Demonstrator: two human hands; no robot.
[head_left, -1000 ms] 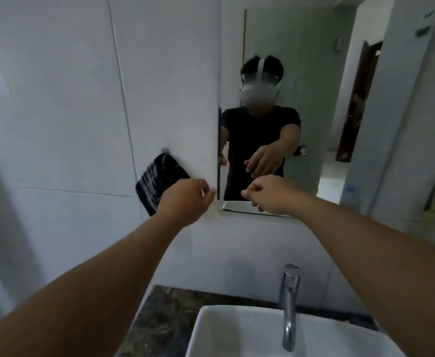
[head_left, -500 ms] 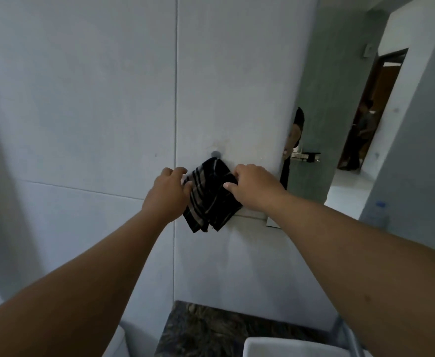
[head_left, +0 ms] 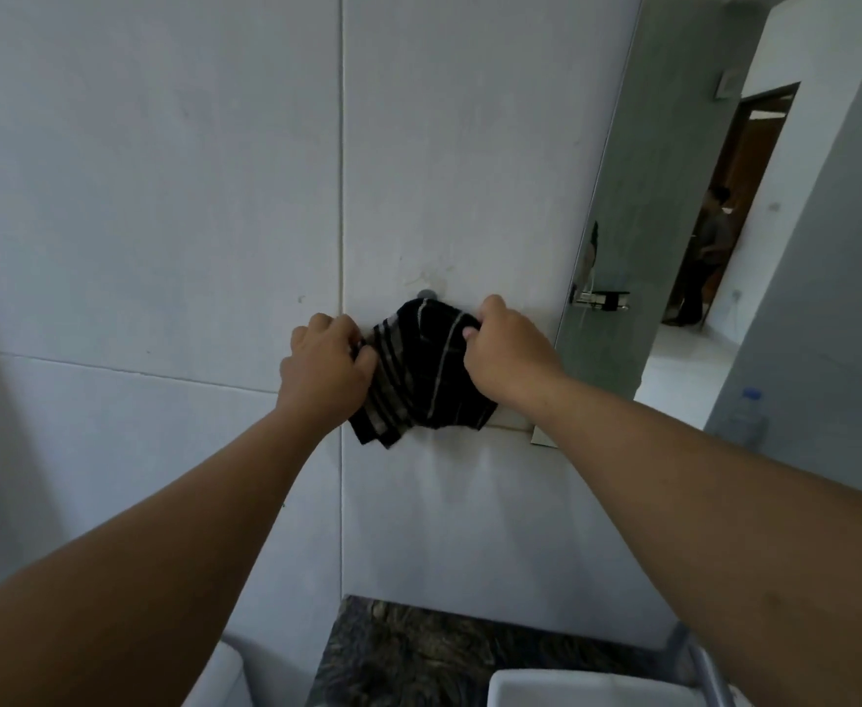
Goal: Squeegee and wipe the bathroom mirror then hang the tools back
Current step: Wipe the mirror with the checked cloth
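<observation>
A black cloth with pale stripes (head_left: 421,372) hangs against the white tiled wall just below a small grey hook (head_left: 426,293). My left hand (head_left: 327,372) grips the cloth's left edge. My right hand (head_left: 505,352) pinches its upper right corner. The bathroom mirror (head_left: 617,247) starts just right of the cloth and reflects a doorway and a figure far back. No squeegee is in view.
A white basin (head_left: 572,688) and a metal tap (head_left: 709,671) sit at the bottom right on a dark marbled counter (head_left: 419,650). A white rounded fixture (head_left: 220,676) shows at the bottom left. A plastic bottle (head_left: 747,415) stands beside the right wall.
Both hands have moved from the mirror's lower left corner over to the striped cloth and taken hold of it. My view has turned left, so the mirror now lies at the right.
</observation>
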